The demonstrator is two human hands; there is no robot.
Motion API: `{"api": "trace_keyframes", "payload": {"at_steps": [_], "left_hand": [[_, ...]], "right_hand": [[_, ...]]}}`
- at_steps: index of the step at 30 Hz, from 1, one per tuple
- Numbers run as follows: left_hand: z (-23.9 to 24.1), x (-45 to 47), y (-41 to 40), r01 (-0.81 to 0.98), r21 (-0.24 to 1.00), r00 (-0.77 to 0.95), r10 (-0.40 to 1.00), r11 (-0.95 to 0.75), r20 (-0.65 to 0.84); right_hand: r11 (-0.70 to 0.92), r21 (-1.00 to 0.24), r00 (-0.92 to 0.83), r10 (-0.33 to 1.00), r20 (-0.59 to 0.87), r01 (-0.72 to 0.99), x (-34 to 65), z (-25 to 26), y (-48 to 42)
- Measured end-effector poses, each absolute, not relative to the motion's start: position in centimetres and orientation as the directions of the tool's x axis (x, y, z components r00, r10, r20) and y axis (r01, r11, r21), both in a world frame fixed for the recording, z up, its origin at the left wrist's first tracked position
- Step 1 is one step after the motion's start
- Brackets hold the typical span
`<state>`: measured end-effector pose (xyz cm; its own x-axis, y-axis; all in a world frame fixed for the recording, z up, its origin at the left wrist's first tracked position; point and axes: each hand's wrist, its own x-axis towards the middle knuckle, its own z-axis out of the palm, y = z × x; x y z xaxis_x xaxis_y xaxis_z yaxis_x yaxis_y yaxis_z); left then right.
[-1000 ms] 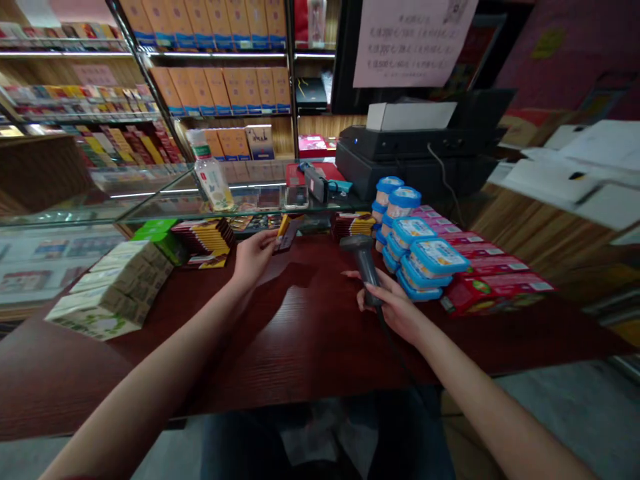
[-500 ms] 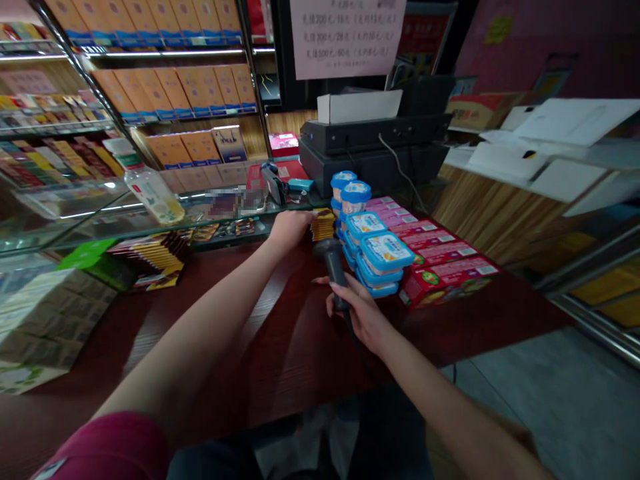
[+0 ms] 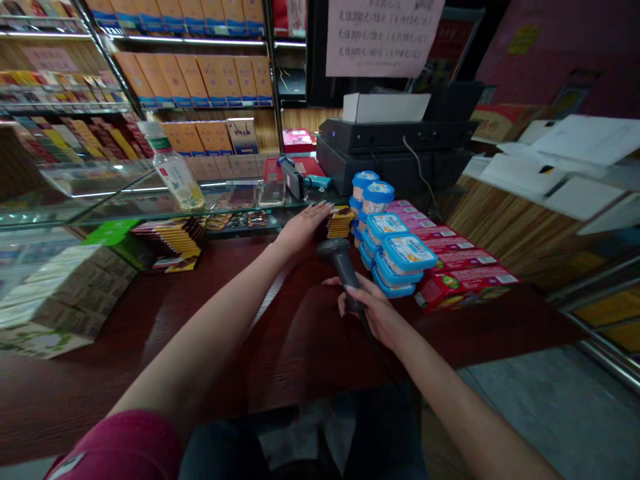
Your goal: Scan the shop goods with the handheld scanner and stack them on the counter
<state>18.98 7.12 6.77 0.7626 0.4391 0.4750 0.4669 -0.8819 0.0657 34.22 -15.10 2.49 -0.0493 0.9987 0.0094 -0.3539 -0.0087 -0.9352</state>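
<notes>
My left hand [image 3: 304, 229] is stretched forward at the counter's far side, fingers extended and lying against the left side and top of a small stack of yellow-and-brown packets [image 3: 340, 223]. Its thumb is hidden. Wrapped in my right hand [image 3: 373, 303] is a dark handheld barcode scanner [image 3: 343, 267], its head tilted up and toward the packets, its cord hanging below. Just right of the stack stand blue-lidded tubs [image 3: 407, 253] and round blue-lidded cups [image 3: 377, 193], piled in layers. Beyond them lies a row of red and pink boxes [image 3: 465, 283].
At left on the dark red counter [image 3: 210, 373] are pale packs [image 3: 65, 300], a green box [image 3: 117, 240] and another packet stack [image 3: 175, 243]. A bottle [image 3: 175, 170] stands on the glass ledge. A black cash drawer [image 3: 390, 163] sits behind the tubs.
My left hand's fingers have straightened out over the packet stack, where they were bent beside it. The scanner stays in my right hand. The view has shifted slightly left.
</notes>
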Motion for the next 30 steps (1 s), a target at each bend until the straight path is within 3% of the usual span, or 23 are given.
{"api": "trace_keyframes", "payload": {"at_steps": [4, 7, 11, 15, 20, 25, 30], "left_hand": [[4.9, 10.9, 5.9, 0.504, 0.092, 0.633, 0.44, -0.859, 0.637], [3.3, 3.1, 4.4, 0.618, 0.106, 0.538, 0.517, -0.779, 0.667], [1.8, -6.4, 1.8, 0.861, 0.18, 0.283, 0.742, -0.475, 0.607], [1.3, -11.9, 0.1, 0.945, 0.228, 0.067, 0.822, -0.234, 0.566], [0.6, -13.8, 0.8, 0.947, 0.237, 0.106, 0.906, -0.218, 0.409], [0.9, -13.6, 2.0, 0.955, 0.194, 0.147, 0.925, -0.225, 0.351], [2.1, -12.8, 1.2, 0.982, 0.174, 0.018, 0.948, -0.077, 0.317]], "right_hand": [[-0.028, -0.932, -0.138, 0.99, 0.024, -0.362, 33.1, 2.9, -14.9], [-0.087, -0.915, -0.227, 0.974, 0.006, -0.394, 30.8, 3.2, -13.9], [-0.185, -0.894, -0.372, 0.928, -0.022, -0.408, 26.2, 3.1, -11.0], [-0.263, -0.887, -0.52, 0.854, -0.03, -0.38, 21.6, 2.8, -7.9], [-0.299, -0.895, -0.635, 0.772, -0.024, -0.331, 19.4, 2.4, -6.2], [-0.247, -0.911, -0.598, 0.801, 0.0, -0.33, 20.1, 2.1, -6.6], [-0.255, -0.909, -0.579, 0.815, -0.018, -0.33, 20.3, 2.0, -6.6]]}}
